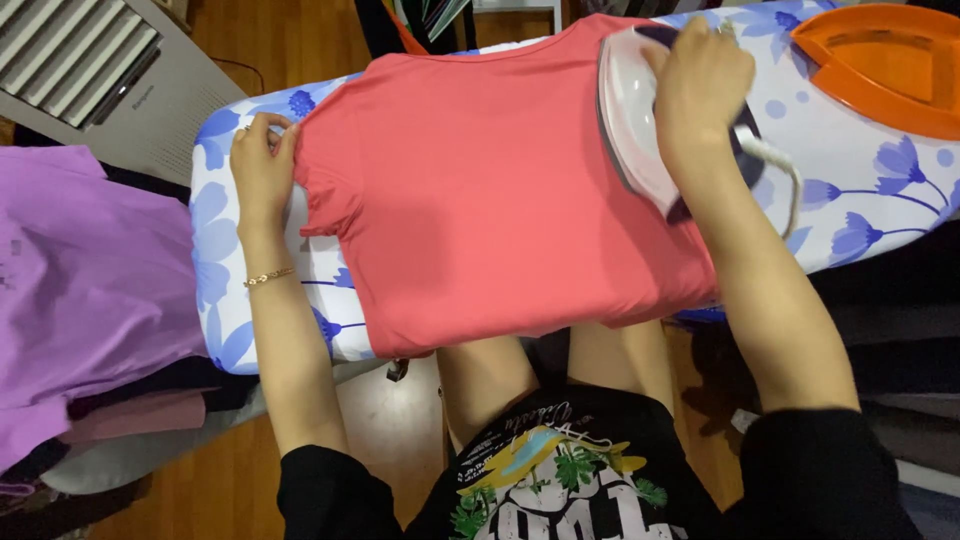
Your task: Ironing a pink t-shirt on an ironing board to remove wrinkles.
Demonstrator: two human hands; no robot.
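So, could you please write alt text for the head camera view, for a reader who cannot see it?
A person's right hand presses a white steam iron on a coral-red T-shirt spread over a blue-flowered ironing board, while the left hand holds the shirt's sleeve edge. A purple garment lies left.

A purple garment (80,280) lies left, an orange iron rest (880,65) right.
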